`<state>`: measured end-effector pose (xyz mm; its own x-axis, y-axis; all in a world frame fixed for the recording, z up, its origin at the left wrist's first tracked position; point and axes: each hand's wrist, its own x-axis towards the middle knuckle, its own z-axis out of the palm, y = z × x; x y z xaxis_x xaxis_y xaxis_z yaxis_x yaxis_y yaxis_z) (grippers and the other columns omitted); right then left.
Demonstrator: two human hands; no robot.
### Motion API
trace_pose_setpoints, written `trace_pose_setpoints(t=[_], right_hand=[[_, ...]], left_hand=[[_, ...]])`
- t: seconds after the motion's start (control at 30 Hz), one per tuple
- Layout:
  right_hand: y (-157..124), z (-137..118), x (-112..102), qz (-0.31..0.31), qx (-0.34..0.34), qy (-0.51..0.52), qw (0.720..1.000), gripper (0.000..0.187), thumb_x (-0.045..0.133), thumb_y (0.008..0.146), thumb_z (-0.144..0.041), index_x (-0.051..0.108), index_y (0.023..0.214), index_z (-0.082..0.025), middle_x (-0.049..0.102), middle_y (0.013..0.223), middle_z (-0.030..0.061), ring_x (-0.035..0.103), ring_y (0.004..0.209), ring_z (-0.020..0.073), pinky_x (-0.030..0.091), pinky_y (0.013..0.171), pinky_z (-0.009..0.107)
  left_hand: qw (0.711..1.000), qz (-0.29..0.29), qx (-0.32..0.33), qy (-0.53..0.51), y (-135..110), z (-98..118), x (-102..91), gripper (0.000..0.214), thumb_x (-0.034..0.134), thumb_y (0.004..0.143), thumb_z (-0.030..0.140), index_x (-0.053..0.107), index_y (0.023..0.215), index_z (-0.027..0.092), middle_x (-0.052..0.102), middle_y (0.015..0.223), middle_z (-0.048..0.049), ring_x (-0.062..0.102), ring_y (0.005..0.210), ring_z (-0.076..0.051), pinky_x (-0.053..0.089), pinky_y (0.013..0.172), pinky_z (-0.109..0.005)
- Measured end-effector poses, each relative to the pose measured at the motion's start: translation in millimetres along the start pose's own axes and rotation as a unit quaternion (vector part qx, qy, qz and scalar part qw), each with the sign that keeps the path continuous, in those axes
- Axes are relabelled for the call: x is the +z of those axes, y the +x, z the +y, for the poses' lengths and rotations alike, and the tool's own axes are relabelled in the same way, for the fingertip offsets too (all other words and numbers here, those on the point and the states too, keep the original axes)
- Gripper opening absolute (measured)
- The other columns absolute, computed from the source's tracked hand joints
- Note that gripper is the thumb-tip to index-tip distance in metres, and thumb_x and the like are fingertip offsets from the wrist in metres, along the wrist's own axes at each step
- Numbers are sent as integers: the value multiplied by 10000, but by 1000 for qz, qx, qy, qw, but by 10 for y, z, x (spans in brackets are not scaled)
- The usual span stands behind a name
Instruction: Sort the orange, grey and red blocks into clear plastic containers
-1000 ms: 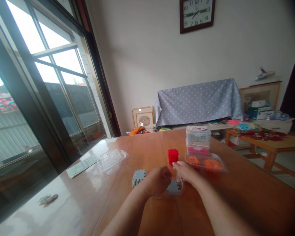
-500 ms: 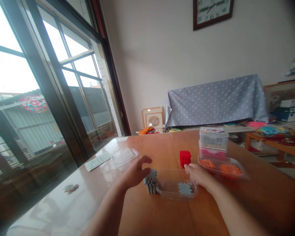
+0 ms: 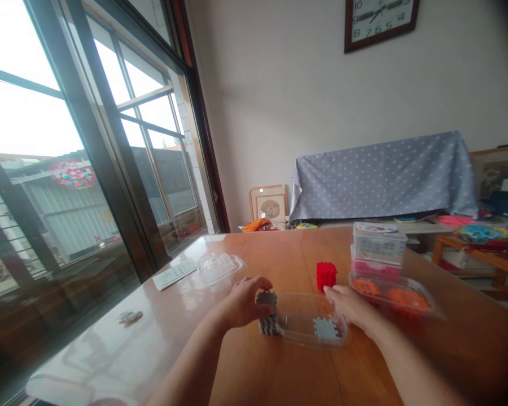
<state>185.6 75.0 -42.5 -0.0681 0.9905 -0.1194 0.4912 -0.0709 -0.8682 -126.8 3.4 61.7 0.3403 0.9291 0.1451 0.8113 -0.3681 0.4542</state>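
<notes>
My left hand (image 3: pixel 246 301) is curled round a stack of grey notched-edge interlocking tiles (image 3: pixel 268 324), thumb on the near side and fingers behind. The stack stands against the left end of a clear plastic tray (image 3: pixel 294 340). Inside the tray, at its right, lies a single grey tile (image 3: pixel 325 328). My right hand (image 3: pixel 349 305) has its fingers closed at the tray's far right rim; the fingertips are partly hidden. Just beyond those fingers stands a stack of red notched tiles (image 3: pixel 325 276).
To the right, a clear tray holds orange pieces (image 3: pixel 408 300), with stacked plastic boxes (image 3: pixel 379 242) behind it. A clear lid (image 3: pixel 220 270) and a printed sheet (image 3: pixel 175 274) lie at the left. A small clear crumpled item (image 3: pixel 130 317) is near the table's left edge.
My left hand has come down and closed round the grey stack, which now stands more evenly. My right hand stays at the tray's rim. The whole view has shifted slightly.
</notes>
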Motion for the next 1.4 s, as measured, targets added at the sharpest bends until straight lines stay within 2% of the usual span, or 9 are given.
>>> trace_pose_setpoints(t=[0.2,0.33,0.47,0.63,0.83,1.03,1.23,1.4], right_hand=[[17,30,-5,13,-13,-10,1000,397,461,938,-561,522,756,-213,424,546,-52,422,478,128,266,477,251],[36,47,-1,24,-40,-25,999,379,451,946,-517,498,728,-211,382,543,-62,405,494,122,252,502,248],[51,66,4,29,-49,-28,998,376,463,938,-516,491,720,-211,392,547,-59,419,519,129,252,515,243],[28,42,3,29,-51,-28,998,381,469,936,-523,479,710,-217,395,542,-53,422,530,134,257,522,244],[8,13,-4,31,-57,-15,998,349,478,939,-487,469,719,-216,410,579,-47,417,548,132,255,524,247],[20,33,-18,31,-62,-24,997,348,472,945,-482,478,723,-214,438,606,-36,451,568,141,243,521,252],[19,45,-22,38,-63,-41,996,378,467,948,-497,466,699,-213,434,600,-34,459,569,141,249,534,251],[18,31,-34,43,-65,-50,996,380,465,945,-496,477,691,-213,449,594,-32,464,575,144,269,553,256]], left_hand=[[1000,29,11,0,21,10,2,425,797,734,278,672,1138,242,681,1117,-42,581,1104,-245,454,1000,-350],[996,68,61,-5,32,219,-42,328,761,779,275,675,1093,233,705,1070,-41,594,1053,-234,455,944,-325],[993,30,110,7,90,549,-1,294,747,777,258,673,1058,219,706,1038,-50,616,980,-226,470,872,-312],[990,-18,128,53,234,782,228,370,775,720,267,681,1076,228,691,1065,-63,618,987,-249,494,834,-314],[984,-74,114,115,382,783,452,338,730,723,289,690,1055,236,700,1072,-76,633,965,-280,509,842,-360],[980,-110,64,151,390,745,505,439,725,723,323,674,1150,234,704,1154,-95,631,1067,-333,529,893,-412],[979,-95,71,165,352,808,480,330,555,827,172,680,1129,218,720,1140,-97,659,1057,-299,521,915,-395],[987,-57,78,130,338,762,371,309,489,840,104,677,1050,231,751,1048,-62,687,995,-257,506,887,-361]])
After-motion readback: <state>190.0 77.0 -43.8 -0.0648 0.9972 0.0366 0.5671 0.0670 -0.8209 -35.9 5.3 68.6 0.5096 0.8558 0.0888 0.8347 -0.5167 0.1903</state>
